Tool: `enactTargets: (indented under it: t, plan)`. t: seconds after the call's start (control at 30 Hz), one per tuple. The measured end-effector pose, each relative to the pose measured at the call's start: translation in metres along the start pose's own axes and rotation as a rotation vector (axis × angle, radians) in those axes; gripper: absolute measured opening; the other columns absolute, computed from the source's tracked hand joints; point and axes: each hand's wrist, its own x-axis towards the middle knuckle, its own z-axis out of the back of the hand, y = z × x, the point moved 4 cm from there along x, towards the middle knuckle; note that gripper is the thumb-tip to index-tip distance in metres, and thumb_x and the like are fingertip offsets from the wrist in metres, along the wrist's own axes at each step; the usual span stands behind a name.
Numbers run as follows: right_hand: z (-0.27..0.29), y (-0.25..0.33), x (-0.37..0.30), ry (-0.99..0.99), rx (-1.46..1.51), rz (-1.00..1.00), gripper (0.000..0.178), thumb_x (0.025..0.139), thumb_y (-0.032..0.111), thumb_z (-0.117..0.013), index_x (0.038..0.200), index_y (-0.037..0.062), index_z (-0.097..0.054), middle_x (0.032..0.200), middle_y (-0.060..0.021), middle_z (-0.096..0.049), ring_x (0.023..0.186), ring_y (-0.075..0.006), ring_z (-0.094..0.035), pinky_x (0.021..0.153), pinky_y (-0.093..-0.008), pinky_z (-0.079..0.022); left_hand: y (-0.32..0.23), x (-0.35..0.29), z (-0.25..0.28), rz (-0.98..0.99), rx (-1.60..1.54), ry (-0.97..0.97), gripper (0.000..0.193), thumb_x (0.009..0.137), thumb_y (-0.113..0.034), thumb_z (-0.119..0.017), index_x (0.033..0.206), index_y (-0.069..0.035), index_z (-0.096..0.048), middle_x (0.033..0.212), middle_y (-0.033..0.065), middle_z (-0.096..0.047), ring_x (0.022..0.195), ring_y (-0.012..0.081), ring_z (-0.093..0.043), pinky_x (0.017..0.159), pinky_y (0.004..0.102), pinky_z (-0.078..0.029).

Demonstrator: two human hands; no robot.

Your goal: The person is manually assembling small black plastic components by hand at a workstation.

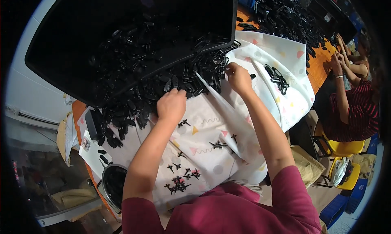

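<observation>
A big heap of small black plastic parts (154,71) spills from a tilted black bin (122,26) onto a white cloth with coloured shapes (203,136). My left hand (171,105) rests knuckles up at the heap's near edge, fingers curled into the parts. My right hand (238,77) reaches to the heap's right edge, fingertips pinching among the parts beside a fold of the cloth. Whether either hand holds a part is hidden. Small black clips (179,183) lie scattered on the cloth near my body.
A small pile of black parts (277,77) lies on the cloth at the right. Another heap (285,18) covers the orange table farther back. A person in a striped top (354,112) sits on a yellow chair at the right. A round container (114,183) stands at the lower left.
</observation>
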Motion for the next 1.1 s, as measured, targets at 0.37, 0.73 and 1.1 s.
enactTargets:
  t: [0.37, 0.73, 1.1]
  plan:
    - [0.002, 0.012, -0.016, 0.083, -0.37, 0.201, 0.018, 0.07, 0.015, -0.059, 0.084, 0.0041, -0.058, 0.08, -0.0166, -0.059, 0.075, -0.0333, -0.057, 0.066, -0.0413, -0.046, -0.002, -0.016, 0.005, 0.178, -0.504, 0.185, 0.01, 0.073, -0.01, -0.062, 0.081, -0.004, -0.059, 0.09, 0.0086, -0.058, 0.072, 0.0151, -0.058, 0.062, 0.027, -0.045]
    - [0.042, 0.081, -0.097, 0.094, 0.395, 0.239, 0.013, 0.071, -0.002, -0.062, 0.084, -0.0006, -0.061, 0.079, -0.0018, -0.059, 0.07, -0.0116, -0.052, 0.068, -0.0252, -0.043, -0.042, -0.06, 0.026, 0.285, -1.489, 0.15, 0.028, 0.078, -0.011, -0.064, 0.103, 0.0, -0.057, 0.086, 0.0003, -0.059, 0.073, 0.0045, -0.051, 0.064, 0.0177, -0.042]
    - [0.049, 0.094, -0.14, 0.484, 1.061, 0.003, 0.026, 0.075, -0.008, -0.05, 0.099, -0.0002, -0.054, 0.085, -0.0041, -0.056, 0.069, -0.0092, -0.054, 0.051, -0.0217, -0.044, -0.061, -0.085, 0.062, 0.194, -1.514, 0.146, 0.021, 0.079, -0.012, -0.063, 0.096, -0.001, -0.056, 0.085, -0.0001, -0.058, 0.077, 0.0061, -0.052, 0.071, 0.0191, -0.041]
